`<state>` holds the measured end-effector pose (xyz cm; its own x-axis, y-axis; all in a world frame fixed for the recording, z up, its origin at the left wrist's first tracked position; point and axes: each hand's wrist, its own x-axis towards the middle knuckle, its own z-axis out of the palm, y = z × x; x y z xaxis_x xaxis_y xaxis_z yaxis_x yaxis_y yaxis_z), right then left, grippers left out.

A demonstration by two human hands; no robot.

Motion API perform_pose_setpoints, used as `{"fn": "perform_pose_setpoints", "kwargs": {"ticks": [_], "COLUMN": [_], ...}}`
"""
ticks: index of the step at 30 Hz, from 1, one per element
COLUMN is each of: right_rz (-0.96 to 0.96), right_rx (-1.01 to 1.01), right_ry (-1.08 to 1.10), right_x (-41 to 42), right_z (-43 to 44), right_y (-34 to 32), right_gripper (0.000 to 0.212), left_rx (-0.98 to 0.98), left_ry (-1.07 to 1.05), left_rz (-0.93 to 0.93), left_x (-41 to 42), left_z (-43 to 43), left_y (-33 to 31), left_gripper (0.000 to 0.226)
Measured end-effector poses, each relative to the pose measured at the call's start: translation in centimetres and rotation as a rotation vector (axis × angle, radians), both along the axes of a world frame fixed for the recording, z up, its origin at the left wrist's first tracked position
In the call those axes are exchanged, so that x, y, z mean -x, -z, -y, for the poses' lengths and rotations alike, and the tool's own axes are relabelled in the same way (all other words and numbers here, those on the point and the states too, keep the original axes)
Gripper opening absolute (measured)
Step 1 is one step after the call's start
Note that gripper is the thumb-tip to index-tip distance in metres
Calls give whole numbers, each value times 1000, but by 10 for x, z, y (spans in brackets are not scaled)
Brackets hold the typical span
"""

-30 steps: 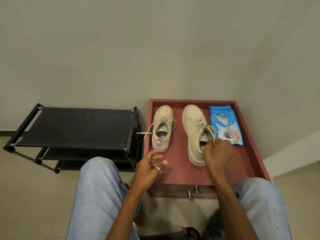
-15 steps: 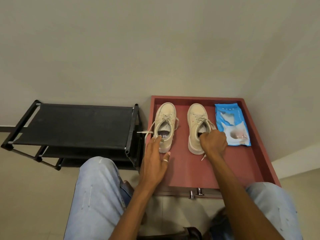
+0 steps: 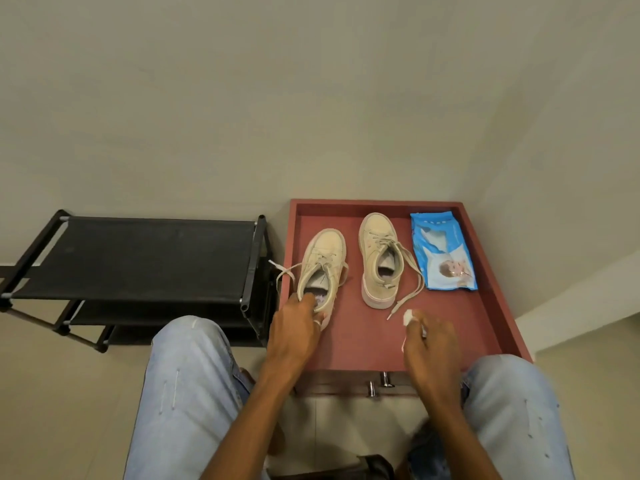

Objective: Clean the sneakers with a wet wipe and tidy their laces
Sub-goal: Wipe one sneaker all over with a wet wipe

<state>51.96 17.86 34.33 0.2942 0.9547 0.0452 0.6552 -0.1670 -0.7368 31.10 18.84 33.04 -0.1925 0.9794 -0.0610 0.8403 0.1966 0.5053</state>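
I read the left hand (image 3: 298, 327) with fingers (image 3: 306, 301) curled over the heel rim of the left beige canvas sneaker (image 3: 323, 258), gripping it. Its long axis runs away from those fingers, toe toward the wall, angled slightly right. The right hand (image 3: 429, 339) pinches a crumpled white wet wipe (image 3: 408, 317). Just beyond it the right beige sneaker (image 3: 377, 251) points likewise. Both stand on the red-brown rimmed tabletop (image 3: 356, 341).
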Motion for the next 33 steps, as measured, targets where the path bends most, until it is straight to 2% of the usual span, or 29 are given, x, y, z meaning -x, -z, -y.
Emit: {"fn": "perform_pose_setpoints", "kwargs": {"ticks": [3, 5, 8, 11, 15, 20, 24, 27, 29, 31, 32, 33], "right_rz": [-64, -95, -143, -187, -253, -429, -330, -356, -391, -457, -468, -455], "right_rx": [34, 52, 93, 116, 115, 83, 74, 232, 289, 194, 137, 109], "right_ry": [-56, -86, -115, -125, -120, -26, -47, -99, -143, -163, -179, -201], "right_x": [3, 4, 9, 10, 6, -1, -10, -18, -18, -12, -8, -2], "right_z": [26, 35, 40, 39, 40, 35, 35, 37, 40, 46, 49, 52], "right_y": [-7, -9, -12, -14, -12, -22, -28, -27, -35, -46, -52, -57], "right_gripper": [40, 31, 30, 29, 29, 31, 32, 32, 26, 8, 7, 20], "left_rx": [29, 24, 14, -14, -53, 6, 49, 37, 30, 22, 23, 28], "left_ry": [37, 37, 1, -14, -22, -39, 13, 11, 6, 6, 8, 13], "left_rz": [-3, 5, -17, 4, 176, 608, 886, 975, 1006, 1016, 1018, 1016], "left_x": [7, 5, -3, -3, 13, 46, 61, 60, 59, 60, 60, 60], "left_z": [39, 58, 66, 67, 76, 87, 92, 89, 87, 85, 85, 84], "left_y": [9, 10, 8, 6, -9, -33, -45, -49, -50, -50, -50, -49], "left_gripper": [16, 22, 34, 29, 21, 17, 14, 12, 18, 24, 25, 27]}}
